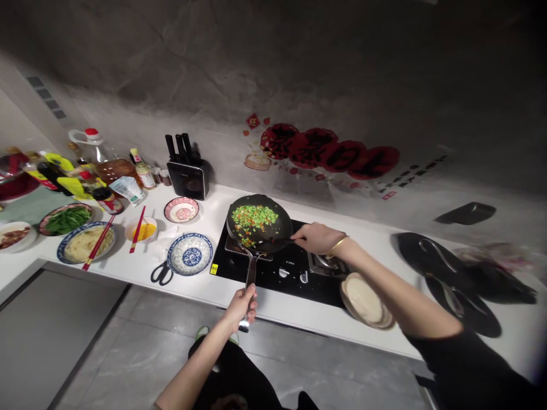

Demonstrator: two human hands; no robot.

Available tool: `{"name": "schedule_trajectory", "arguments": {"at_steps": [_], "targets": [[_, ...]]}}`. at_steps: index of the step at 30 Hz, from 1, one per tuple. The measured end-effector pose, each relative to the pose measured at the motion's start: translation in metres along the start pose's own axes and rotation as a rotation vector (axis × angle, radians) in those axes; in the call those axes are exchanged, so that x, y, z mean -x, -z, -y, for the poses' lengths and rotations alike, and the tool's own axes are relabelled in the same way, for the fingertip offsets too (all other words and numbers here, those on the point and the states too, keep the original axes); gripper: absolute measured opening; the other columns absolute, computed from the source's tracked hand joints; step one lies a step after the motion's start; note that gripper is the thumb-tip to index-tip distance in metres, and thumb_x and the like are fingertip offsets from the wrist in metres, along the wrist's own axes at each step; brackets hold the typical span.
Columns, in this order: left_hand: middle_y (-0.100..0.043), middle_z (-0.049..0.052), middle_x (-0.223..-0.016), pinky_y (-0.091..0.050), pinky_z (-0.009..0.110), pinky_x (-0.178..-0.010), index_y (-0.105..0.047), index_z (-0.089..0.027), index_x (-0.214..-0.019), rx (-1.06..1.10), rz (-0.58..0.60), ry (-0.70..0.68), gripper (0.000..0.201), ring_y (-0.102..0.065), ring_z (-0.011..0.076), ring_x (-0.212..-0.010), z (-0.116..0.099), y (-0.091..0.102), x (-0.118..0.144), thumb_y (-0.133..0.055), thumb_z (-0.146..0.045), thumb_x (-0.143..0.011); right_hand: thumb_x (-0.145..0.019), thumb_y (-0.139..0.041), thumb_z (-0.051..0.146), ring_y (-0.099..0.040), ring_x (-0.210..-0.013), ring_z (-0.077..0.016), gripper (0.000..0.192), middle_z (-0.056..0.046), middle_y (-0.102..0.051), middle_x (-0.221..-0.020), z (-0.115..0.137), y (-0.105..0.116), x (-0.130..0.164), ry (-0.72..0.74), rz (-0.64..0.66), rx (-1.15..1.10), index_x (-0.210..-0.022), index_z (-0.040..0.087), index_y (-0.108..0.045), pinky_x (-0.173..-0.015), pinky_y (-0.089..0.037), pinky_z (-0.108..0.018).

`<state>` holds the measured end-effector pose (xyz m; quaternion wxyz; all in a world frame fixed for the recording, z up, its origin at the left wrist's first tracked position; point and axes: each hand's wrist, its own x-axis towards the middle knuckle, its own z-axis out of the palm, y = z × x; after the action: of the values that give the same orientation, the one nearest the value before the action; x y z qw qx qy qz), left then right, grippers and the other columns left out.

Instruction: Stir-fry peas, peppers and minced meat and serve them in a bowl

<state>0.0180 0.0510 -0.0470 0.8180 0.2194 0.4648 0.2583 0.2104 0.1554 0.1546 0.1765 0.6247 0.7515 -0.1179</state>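
Note:
My left hand (241, 307) is wrapped round the long metal handle of a dark wok (282, 219) on the left burner. Diced green and orange vegetables (254, 217) lie in the wok, mostly toward its far left side. At the wok's right rim, my right hand (315, 238) grips a black spatula (280, 242) whose blade reaches into the near part of the wok. The blade is dark against the wok, so its exact outline is hard to make out.
Left of the black stove (273, 286) are a blue-and-white plate (190, 254), scissors (162, 274), a bowl of beaten egg (145, 231), a noodle bowl (77, 242) and a knife block (188, 179). A stack of round pale items (365, 302) stands at right, near dark lids (464, 307).

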Motion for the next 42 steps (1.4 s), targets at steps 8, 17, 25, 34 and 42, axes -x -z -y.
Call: {"name": "schedule_trajectory", "arguments": {"at_steps": [8,17,25,34,42], "targets": [[-0.037,-0.01,-0.05,-0.019,0.017,-0.034,-0.04,-0.021,-0.075,0.006,0.011,-0.01,0.047,-0.03,0.0029,-0.032,0.001,0.0,-0.001,-0.056,-0.064,-0.065,-0.085,-0.038,0.028,-0.061,-0.097,-0.0212,0.037,-0.007,-0.066,-0.109,0.023,-0.008,-0.027,-0.112,-0.155,-0.009,-0.11,0.025,-0.065,-0.083,-0.044,-0.029],[-0.038,-0.011,-0.049,-0.019,0.017,-0.034,-0.039,-0.021,-0.075,0.033,0.015,0.004,0.048,-0.031,0.0028,-0.031,0.003,0.001,-0.003,-0.056,-0.065,-0.065,-0.083,-0.04,0.025,-0.061,-0.097,-0.0214,0.036,-0.009,-0.066,-0.108,-0.008,-0.009,-0.035,-0.2,-0.102,0.033,-0.108,0.022,-0.066,-0.081,-0.044,-0.028],[-0.038,-0.01,-0.05,-0.019,0.017,-0.034,-0.04,-0.021,-0.075,0.027,0.028,-0.006,0.047,-0.03,0.0026,-0.032,0.003,0.002,-0.003,-0.056,-0.064,-0.066,-0.082,-0.041,0.026,-0.061,-0.097,-0.0193,0.035,-0.001,-0.067,-0.105,-0.009,0.002,-0.004,-0.117,-0.1,0.024,-0.107,0.028,-0.066,-0.083,-0.044,-0.027],[-0.037,-0.01,-0.05,-0.02,0.017,-0.033,-0.04,-0.021,-0.075,0.014,0.019,-0.017,0.046,-0.03,0.003,-0.032,0.003,0.002,-0.003,-0.056,-0.063,-0.067,-0.086,-0.036,0.027,-0.062,-0.095,-0.0214,0.037,-0.007,-0.067,-0.104,0.062,-0.034,-0.017,-0.061,-0.149,-0.024,-0.11,0.028,-0.064,-0.08,-0.046,-0.031],[-0.038,-0.01,-0.049,-0.02,0.017,-0.033,-0.039,-0.021,-0.075,0.015,0.006,-0.005,0.047,-0.03,0.0028,-0.031,0.001,0.0,-0.002,-0.056,-0.064,-0.066,-0.084,-0.039,0.025,-0.06,-0.097,-0.0192,0.035,-0.004,-0.066,-0.108,0.016,-0.008,-0.026,-0.128,-0.186,-0.071,-0.105,0.026,-0.067,-0.083,-0.044,-0.026]]}}
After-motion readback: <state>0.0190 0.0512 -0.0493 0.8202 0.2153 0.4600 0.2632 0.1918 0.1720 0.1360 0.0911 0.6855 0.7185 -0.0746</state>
